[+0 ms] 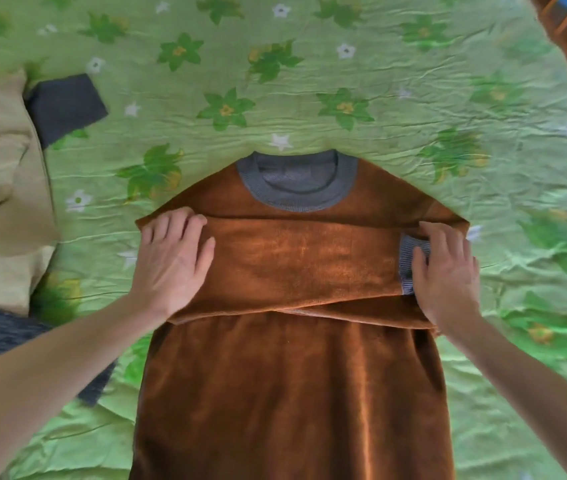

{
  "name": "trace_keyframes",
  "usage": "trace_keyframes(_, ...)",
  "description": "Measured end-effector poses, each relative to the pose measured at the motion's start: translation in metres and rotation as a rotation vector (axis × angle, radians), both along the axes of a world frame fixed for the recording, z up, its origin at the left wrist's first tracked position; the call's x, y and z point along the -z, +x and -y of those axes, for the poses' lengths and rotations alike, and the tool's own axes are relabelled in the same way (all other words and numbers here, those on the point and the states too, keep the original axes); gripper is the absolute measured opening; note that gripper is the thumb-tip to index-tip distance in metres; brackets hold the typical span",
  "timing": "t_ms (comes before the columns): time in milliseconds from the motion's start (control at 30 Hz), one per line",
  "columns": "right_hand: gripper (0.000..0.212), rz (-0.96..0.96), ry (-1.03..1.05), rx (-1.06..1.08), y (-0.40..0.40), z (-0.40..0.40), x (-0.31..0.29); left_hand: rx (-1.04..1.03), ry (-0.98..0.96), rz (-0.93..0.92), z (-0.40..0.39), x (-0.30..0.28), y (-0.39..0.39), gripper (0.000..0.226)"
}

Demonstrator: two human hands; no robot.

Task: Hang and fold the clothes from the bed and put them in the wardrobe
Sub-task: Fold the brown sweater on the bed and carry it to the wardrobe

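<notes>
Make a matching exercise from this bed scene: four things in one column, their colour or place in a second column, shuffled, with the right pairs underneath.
Things
1. sweater
2. neckband
3. left hand
4. right hand

Descriptions
A. grey ribbed ring at the top of the garment
B. lies flat on the folded sleeve, at its left end
C. brown, spread on the green flowered bedspread
D. rests on the grey cuff

Pairs: 1-C, 2-A, 3-B, 4-D
</notes>
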State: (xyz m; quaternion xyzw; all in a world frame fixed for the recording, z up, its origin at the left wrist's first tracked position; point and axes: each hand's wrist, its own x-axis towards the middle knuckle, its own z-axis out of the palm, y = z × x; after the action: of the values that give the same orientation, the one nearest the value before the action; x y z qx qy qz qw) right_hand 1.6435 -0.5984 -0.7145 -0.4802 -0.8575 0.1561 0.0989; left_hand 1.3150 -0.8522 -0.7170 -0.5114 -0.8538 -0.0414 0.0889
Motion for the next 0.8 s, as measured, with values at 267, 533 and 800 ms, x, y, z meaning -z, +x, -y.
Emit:
trace_keyframes(267,0.065,0.219,0.004,-0.327,0.021,0.058,0.035,-0.007,-0.141,0.206,0.050,0.034,0.064,0.065)
trace_keyframes(533,0.061,0.132,0.016,-0.249,0.059,0.101,0.030,-0.352,-0.103,0.473,0.149,0.033,0.144,0.067)
trace_keyframes(800,0.078,-0.112,-0.268,0.102,0.154,0.227,0.016,-0.634,-0.015,0.687,0.253,0.014,0.217,0.074)
